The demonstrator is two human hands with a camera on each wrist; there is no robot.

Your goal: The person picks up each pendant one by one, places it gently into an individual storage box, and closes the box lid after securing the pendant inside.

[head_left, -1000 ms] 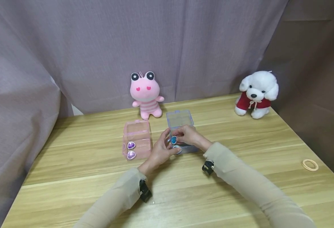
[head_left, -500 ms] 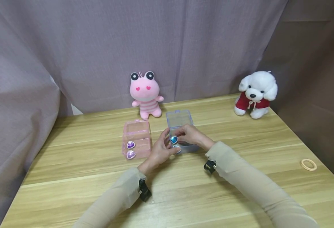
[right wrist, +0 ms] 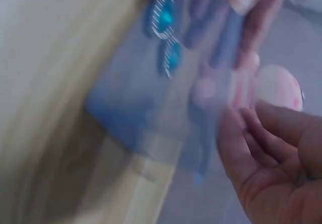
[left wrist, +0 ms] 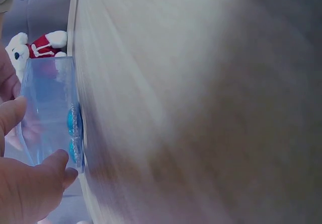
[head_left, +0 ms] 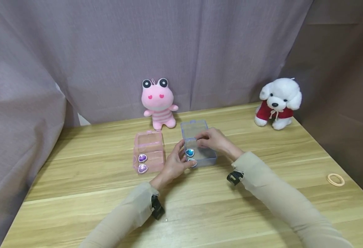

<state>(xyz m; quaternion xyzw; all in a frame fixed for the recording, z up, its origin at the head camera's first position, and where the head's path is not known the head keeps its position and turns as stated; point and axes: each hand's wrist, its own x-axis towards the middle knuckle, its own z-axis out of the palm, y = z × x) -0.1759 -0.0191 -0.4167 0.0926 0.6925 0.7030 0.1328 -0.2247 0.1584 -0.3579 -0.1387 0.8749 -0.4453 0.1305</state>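
Note:
A clear blue plastic box (head_left: 210,161) stands on the table with its lid (head_left: 193,129) folded back. My left hand (head_left: 173,163) grips the box's left end, thumb at the front and fingers along the side. Inside at the left lie two heart-shaped blue gems with bead rims: the rear gem (head_left: 189,152) shows whole, while the thumb partly covers the front gem (left wrist: 73,151). Over the box's right half hovers my right hand (head_left: 213,139), fingers loosely bent and holding nothing; the right wrist view shows the hand (right wrist: 274,151) beside the box wall.
Left of the hands, an open pink box (head_left: 158,167) contains a purple heart gem (head_left: 142,157) and a lilac one (head_left: 142,168). Behind are a pink plush toy (head_left: 159,106) and a white plush dog (head_left: 278,103). Beige rings (head_left: 335,179) lie near the table's right edge.
My right hand has let go of the rear blue gem, leaving it in the box, and has moved right and up from it. The left hand has stayed in place.

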